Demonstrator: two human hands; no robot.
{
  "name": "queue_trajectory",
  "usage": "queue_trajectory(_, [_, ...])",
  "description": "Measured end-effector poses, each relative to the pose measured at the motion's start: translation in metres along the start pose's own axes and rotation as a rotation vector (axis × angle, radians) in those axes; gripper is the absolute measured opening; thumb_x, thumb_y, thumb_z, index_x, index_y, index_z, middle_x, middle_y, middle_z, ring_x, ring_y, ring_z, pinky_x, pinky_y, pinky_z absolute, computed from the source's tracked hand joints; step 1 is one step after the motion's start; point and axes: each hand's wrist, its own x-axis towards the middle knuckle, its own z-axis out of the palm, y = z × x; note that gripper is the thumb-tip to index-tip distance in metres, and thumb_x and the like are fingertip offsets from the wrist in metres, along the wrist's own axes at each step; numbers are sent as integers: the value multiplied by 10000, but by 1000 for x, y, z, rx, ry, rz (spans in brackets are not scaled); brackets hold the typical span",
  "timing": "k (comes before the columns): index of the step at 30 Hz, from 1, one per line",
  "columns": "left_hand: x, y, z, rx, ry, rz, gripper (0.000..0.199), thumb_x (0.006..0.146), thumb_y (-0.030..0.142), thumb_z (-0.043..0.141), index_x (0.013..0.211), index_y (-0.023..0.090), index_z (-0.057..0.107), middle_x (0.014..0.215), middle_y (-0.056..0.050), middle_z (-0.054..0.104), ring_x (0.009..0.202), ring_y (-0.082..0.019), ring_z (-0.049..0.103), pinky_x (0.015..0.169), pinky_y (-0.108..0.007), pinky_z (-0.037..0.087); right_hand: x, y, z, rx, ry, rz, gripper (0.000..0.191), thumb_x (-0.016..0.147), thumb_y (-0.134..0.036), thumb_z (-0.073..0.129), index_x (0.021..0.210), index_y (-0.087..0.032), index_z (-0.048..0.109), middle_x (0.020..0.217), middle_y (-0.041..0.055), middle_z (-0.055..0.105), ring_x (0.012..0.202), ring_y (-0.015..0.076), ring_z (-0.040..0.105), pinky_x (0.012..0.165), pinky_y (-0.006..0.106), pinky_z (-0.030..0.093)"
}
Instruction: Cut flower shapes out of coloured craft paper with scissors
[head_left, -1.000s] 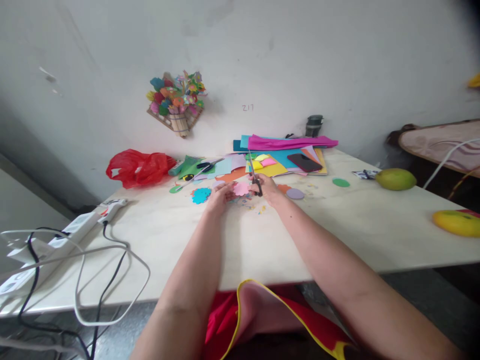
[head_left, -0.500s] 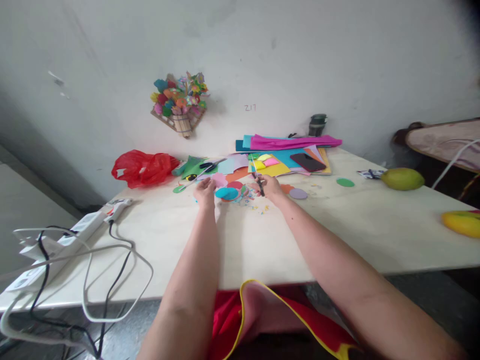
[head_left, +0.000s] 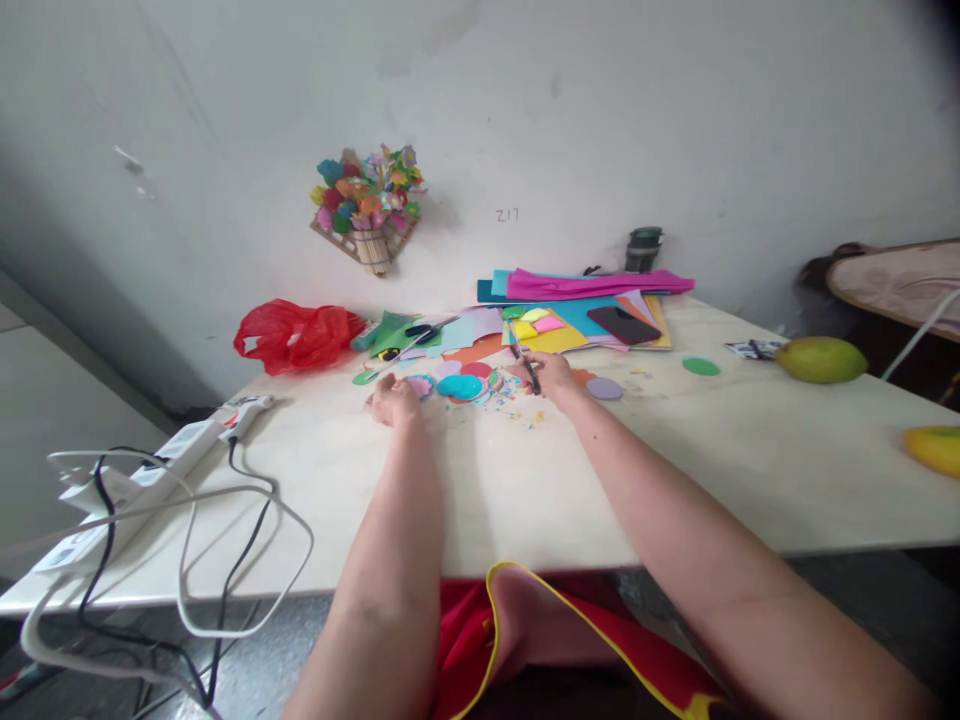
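My right hand (head_left: 547,372) is closed around a pair of dark-handled scissors (head_left: 531,376), their blades pointing up and away towards the coloured sheets. Left of it, my left hand (head_left: 393,400) is low over the table with bent fingers. Its fingertips are not clear enough to show a grip. Directly beside it is a pink paper piece with a wavy rim (head_left: 421,386), with some blue along its edge. Blue paper rounds (head_left: 460,388) lie between my hands, and a red round (head_left: 475,369) shows behind them. Small paper scraps (head_left: 517,405) are scattered near the scissors.
At the back lie coloured sheets (head_left: 562,338), a phone (head_left: 624,325) and a second pair of scissors (head_left: 429,331). A red plastic bag (head_left: 296,335) is at left. A power strip (head_left: 150,480) with looping cables fills the left side. A green mango (head_left: 820,360) lies right.
My left hand has moved down and left, and the wavy pink piece beside it now shows. My right hand still holds the scissors, now tilted a little more. The view has shifted slightly.
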Motion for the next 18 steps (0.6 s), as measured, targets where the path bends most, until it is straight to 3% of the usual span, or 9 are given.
queue_trajectory(2, [-3,4,-2,9,59,-106,375,839,258,605,1194,203,712,1153,-136,706,1247,-295,568,1061,-421,443,4,6,-1,-35,-4,-10,294,675,-354,842,826,-141,708,500,-49,539,424,99,498,386,187,368])
queue_trajectory(8, [-19,18,-4,152,-60,152,284,868,295,579,1091,240,746,1251,-90,690,1385,-286,430,1196,-455,276,25,30,-1,-273,20,-100,273,676,-336,845,849,-148,749,555,-35,583,494,110,549,485,204,439])
queue_trajectory(13, [-29,19,5,402,-252,352,325,821,397,625,1084,259,755,1624,-52,382,1567,-351,51,1242,-612,43,21,28,-3,-528,-5,-125,289,741,-328,796,986,-177,782,666,4,694,608,154,654,580,228,486])
queue_trajectory(18, [-31,17,8,556,-340,410,433,801,514,625,1114,247,759,1689,-46,234,1556,-381,-123,1225,-640,-40,8,13,-5,-662,51,-129,272,803,-351,744,1027,-203,792,786,39,756,746,188,702,630,238,494])
